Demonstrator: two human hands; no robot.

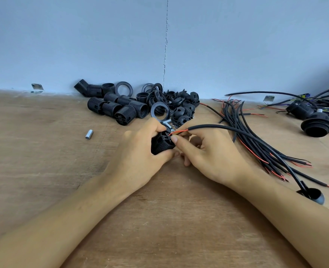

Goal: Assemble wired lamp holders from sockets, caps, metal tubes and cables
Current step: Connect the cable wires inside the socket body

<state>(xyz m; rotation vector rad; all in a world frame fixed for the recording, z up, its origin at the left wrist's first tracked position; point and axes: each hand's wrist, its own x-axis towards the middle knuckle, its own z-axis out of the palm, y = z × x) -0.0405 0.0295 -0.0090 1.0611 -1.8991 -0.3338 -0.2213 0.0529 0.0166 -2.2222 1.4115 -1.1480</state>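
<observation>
While left hand [138, 151] grips ribbed black socket [160, 145], right hand [208, 151] pinches red wire [180, 131]

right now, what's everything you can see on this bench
black threaded plastic sockets: about ten, black, heaped at back left of centre
black plastic rings: several, black, among and behind the heap
black domed plastic caps: a pile, black, right of the sockets
short silver metal tube: one lying alone, silver, left of the hands
black cables with red wire ends: a bundle, right of the hands
wired lamp holders: at least two, black, far right
wooden table: one, brown
left hand: grips a black socket
right hand: pinches red wire at the socket
</observation>
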